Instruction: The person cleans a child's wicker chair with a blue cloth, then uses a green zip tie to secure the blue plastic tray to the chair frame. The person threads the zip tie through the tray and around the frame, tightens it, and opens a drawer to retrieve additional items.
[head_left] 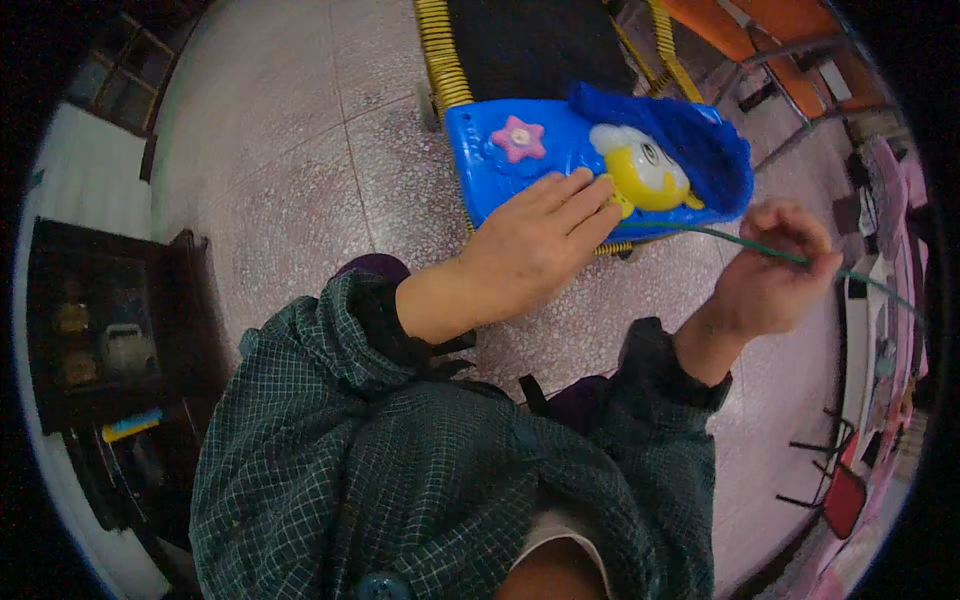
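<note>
A blue plastic panel (478, 150) with a raised pink star (519, 139) and a yellow and white cartoon figure (648, 180) sits at the near end of a yellow-wrapped frame (444, 50). My left hand (535, 245) lies on the panel's near part, fingers stretched out beside the figure; its thumb is hidden. From near those fingertips a thin green cord (725, 236) runs rightward along the panel's edge. My right hand (775, 280) is closed around the cord, off the panel's right end, and the cord continues past it. Shaggy dark blue material (690, 135) covers the panel's far right part.
Black fabric (540, 50) spans the frame, which has wheels. Orange chairs (790, 50) stand at the far right, and a red stool (845, 500) is at the near right. A dark cabinet (190, 310) stands left on the speckled floor (300, 190).
</note>
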